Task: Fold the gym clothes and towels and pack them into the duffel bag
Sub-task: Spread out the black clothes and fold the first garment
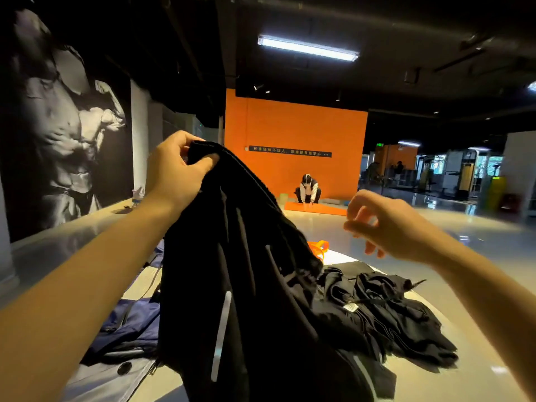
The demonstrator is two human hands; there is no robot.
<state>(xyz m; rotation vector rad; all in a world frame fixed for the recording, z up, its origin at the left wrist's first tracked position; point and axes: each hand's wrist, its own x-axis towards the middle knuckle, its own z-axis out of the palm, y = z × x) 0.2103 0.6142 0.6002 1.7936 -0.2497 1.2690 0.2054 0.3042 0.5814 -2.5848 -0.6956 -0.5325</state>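
Left hand (177,166) pinches the top edge of a black garment (246,285), which hangs below it. Right hand (388,224) hovers beside, fingers loosely curled, holding nothing. Beyond, a crumpled black piece (385,309), perhaps shorts, lies on the floor (464,242).

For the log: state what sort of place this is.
Most likely a gym: a large black-and-white bodybuilder wall mural, weight machines at the far right, and an orange exercise mat on the glossy floor.

A big orange wall (295,132) stands at the back. The shiny floor (435,224) is pale. 1 long light (308,48) glows on the dark ceiling (377,21). A muscle picture (63,120) covers the left wall.
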